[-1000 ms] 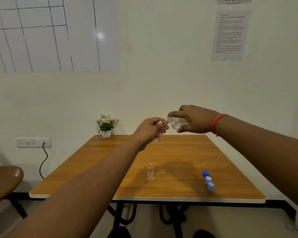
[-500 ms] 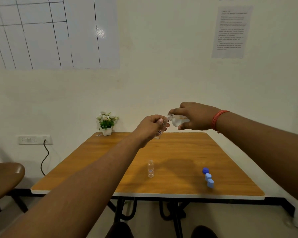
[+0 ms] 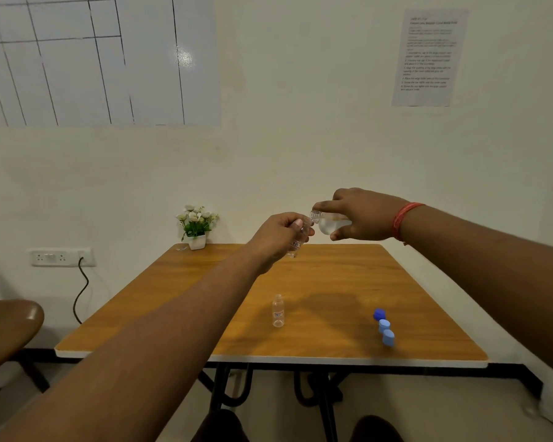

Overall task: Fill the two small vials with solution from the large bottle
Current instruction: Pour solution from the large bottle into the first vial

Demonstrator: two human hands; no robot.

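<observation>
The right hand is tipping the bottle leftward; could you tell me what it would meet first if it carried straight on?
Most likely the vial in the left hand; their depth is unclear.

Two hands are held up over the far half of the table [image 3: 332, 282] — the left hand [image 3: 276, 237] just left of the right hand [image 3: 361, 215]. A vial [image 3: 296, 242] is gripped in the left hand, a tilted bottle [image 3: 328, 222] in the right, its mouth set at the vial's top. Nearer, a second vial [image 3: 278, 311] is stood upright near the table's middle. Three caps [image 3: 384, 327] are lined up to its right. A potted plant [image 3: 196, 226] is placed at the far left corner — a chair [image 3: 7, 330] is set off the table's left side.
</observation>
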